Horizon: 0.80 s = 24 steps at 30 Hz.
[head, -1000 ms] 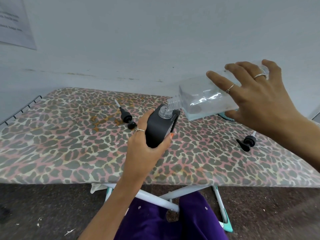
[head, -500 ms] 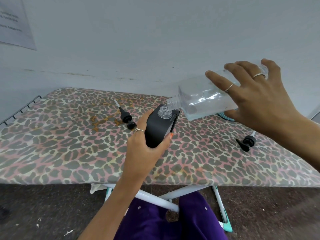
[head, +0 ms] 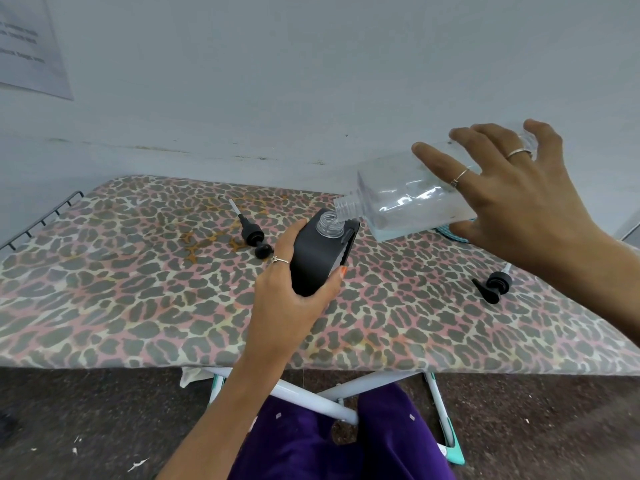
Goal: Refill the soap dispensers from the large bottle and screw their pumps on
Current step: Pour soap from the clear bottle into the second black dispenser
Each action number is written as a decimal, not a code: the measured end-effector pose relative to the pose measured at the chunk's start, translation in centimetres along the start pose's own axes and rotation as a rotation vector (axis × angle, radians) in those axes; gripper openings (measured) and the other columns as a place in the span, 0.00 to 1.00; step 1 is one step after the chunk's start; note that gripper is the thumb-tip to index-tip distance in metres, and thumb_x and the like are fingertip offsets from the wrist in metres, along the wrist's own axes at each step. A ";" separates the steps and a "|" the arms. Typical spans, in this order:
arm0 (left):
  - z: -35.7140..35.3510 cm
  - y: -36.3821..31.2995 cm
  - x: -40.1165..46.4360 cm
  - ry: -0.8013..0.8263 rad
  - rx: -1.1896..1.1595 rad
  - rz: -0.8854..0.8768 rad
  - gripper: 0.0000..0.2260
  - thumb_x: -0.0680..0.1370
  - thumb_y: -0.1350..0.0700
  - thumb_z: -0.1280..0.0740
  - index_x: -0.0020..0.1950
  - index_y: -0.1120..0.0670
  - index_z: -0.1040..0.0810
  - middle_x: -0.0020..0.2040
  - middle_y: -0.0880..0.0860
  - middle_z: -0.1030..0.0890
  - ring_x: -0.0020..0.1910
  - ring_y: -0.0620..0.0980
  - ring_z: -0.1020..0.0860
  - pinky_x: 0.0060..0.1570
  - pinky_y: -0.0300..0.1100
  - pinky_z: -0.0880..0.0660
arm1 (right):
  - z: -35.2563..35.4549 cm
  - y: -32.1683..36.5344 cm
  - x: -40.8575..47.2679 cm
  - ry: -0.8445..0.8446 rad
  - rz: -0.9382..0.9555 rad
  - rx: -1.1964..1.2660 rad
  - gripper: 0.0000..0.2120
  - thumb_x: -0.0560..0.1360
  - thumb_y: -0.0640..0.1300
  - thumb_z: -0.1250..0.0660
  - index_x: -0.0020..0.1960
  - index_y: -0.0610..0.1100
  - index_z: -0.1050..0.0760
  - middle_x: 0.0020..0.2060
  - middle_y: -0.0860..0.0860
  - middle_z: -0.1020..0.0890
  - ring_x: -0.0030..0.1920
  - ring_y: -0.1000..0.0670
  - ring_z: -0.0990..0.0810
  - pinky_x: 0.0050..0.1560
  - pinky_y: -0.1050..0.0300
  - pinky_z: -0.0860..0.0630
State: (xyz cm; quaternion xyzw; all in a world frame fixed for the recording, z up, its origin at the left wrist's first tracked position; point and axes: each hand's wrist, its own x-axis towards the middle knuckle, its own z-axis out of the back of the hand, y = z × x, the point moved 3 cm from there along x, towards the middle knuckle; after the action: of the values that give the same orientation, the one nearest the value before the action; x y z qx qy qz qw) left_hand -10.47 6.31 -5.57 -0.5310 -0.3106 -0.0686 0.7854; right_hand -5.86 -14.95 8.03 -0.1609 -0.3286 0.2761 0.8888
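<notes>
Leopard-print board (head: 138,306), two loose pumps (head: 254,237), wall poster (head: 31,46)

The large bottle (head: 408,199) is clear, glossy plastic with bright glints. Just below its neck, the dispenser (head: 317,258) has a matt black body and a clear ribbed plastic neck. Leopard-print cloth covers the bench (head: 138,289); both pumps (head: 252,235) (head: 493,285) on it look like black plastic.

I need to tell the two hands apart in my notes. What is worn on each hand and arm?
Left hand: one thin ring with a small star-like ornament, orange polish on the thumbnail. Right hand: two plain thin silver-coloured rings on separate fingers. Both forearms are bare, no sleeves, watches or bracelets visible.
</notes>
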 end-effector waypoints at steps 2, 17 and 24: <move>0.0 0.0 0.0 0.001 -0.003 -0.005 0.30 0.72 0.53 0.26 0.71 0.50 0.34 0.54 0.38 0.25 0.53 0.30 0.25 0.49 0.24 0.29 | 0.0 0.0 0.0 -0.005 0.004 0.000 0.49 0.56 0.43 0.18 0.73 0.48 0.36 0.64 0.35 0.28 0.64 0.34 0.29 0.61 0.28 0.40; -0.1 0.2 0.0 -0.007 -0.006 -0.003 0.30 0.72 0.53 0.26 0.71 0.51 0.34 0.55 0.35 0.26 0.53 0.29 0.25 0.50 0.24 0.29 | 0.2 -0.1 0.1 -0.006 0.013 -0.012 0.49 0.57 0.42 0.18 0.73 0.48 0.37 0.64 0.35 0.28 0.64 0.34 0.29 0.62 0.28 0.41; 0.0 0.1 0.0 -0.005 0.000 -0.010 0.31 0.72 0.52 0.26 0.71 0.51 0.34 0.54 0.36 0.26 0.52 0.28 0.26 0.50 0.23 0.30 | 0.3 -0.1 0.2 0.002 0.022 -0.016 0.50 0.56 0.42 0.18 0.74 0.48 0.37 0.64 0.35 0.28 0.65 0.34 0.29 0.62 0.28 0.41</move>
State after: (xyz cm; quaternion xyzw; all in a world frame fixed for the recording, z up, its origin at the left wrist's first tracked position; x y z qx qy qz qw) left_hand -10.40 6.30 -5.61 -0.5298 -0.3152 -0.0712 0.7842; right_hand -5.87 -14.87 8.37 -0.1721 -0.3279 0.2832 0.8847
